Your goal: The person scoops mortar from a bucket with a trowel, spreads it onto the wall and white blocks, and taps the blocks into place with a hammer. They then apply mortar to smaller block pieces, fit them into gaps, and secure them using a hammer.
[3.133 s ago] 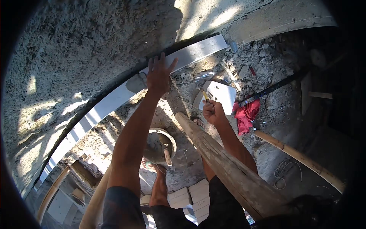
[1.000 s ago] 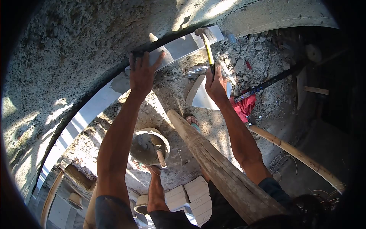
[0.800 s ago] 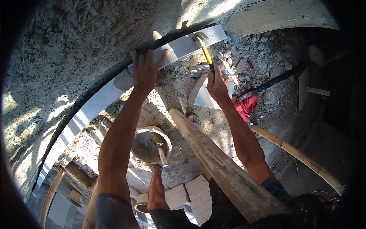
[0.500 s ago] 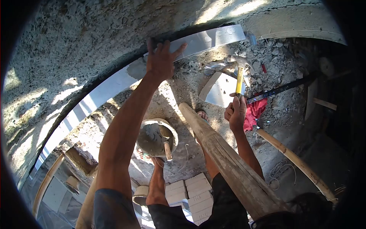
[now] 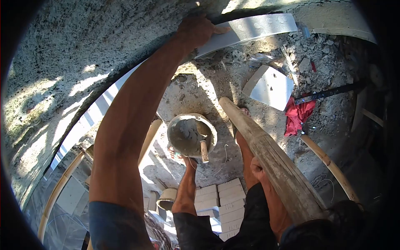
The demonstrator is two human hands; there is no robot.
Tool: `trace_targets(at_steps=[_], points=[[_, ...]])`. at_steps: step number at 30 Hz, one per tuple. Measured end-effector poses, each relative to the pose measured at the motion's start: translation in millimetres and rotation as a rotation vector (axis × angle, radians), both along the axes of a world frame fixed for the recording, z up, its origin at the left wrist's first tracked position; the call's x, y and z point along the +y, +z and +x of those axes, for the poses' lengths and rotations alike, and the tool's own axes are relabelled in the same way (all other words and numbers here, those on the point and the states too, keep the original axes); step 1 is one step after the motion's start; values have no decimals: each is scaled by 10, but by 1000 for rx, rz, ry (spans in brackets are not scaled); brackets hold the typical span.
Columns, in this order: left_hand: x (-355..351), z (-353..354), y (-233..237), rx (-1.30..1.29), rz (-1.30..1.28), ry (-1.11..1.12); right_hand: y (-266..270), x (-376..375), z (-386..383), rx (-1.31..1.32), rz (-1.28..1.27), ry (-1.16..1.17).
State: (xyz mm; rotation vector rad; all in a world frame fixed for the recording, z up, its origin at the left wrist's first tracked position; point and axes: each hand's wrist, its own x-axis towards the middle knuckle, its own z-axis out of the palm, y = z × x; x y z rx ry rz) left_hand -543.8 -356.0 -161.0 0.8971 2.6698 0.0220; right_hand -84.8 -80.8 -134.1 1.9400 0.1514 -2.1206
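Observation:
My left hand (image 5: 196, 31) reaches up to a curved white strip (image 5: 254, 28) set along the rough wall. It rests at the strip's upper edge, thumb stretched out along the face, other fingers partly lost in shadow against the wall. My right hand (image 5: 257, 170) is low, partly behind a thick bamboo pole (image 5: 266, 150). Its fingers look curled; whatever they hold is hidden, and no hammer shows. Between my feet stands a round bucket (image 5: 177, 146) of wet grey mortar, with a wooden-handled trowel (image 5: 204, 151) leaning in it.
A cut white tile piece (image 5: 273, 85) lies on the rubble, beside a red cloth (image 5: 299, 116) and a dark bar (image 5: 329, 92). Stacked pale blocks (image 5: 231, 200) sit below. Thinner bamboo poles (image 5: 329, 166) cross the right and left sides.
My right hand, which held a yellow-handled hammer over the rubble, has drawn down behind the pole; the hammer is out of sight. My left hand has shifted up and right. The view has shifted.

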Motion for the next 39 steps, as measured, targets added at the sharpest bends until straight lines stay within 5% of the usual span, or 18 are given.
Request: trace_targets(at_steps=[2,4,5,7,9,12,16,19,20,21,24,27,30,33,36,39], points=[[-12,-73,-192,-52,140,108,216,-186,147,-5,-147,-31],[-18,-94,-229,-38,221,144,664,-376,-64,3,-45,468],[-6,-106,-201,-91,207,200,807,-436,-111,20,-44,473],[-24,-126,-82,-166,193,267,1005,-513,-148,22,47,842],[-62,-214,-107,-205,121,133,1090,-592,-151,40,88,922],[-77,-188,-516,-576,718,357,1090,-619,-68,57,123,989],[13,-235,-503,-332,416,325,993,-654,51,83,156,980],[30,-223,-911,-1343,1785,1054,949,-678,73,59,135,904],[50,-230,-906,-1340,1791,1042,933,-682,64,67,143,903],[72,-198,-906,-953,1242,850,923,-693,46,32,142,887],[75,-348,-1679,-579,1170,520,886,-672,32,3,123,868],[2,-248,-966,-635,750,528,938,-724,-21,52,169,961],[-19,-131,-625,-370,723,468,991,-797,-114,156,204,1119],[-39,-110,-441,-335,620,410,1053,-1033,-297,441,574,1531],[-37,-157,-695,-463,896,451,1033,-1443,-703,600,879,1473],[-61,-149,50,-464,426,440,836,-1837,-1352,697,1215,1313]])
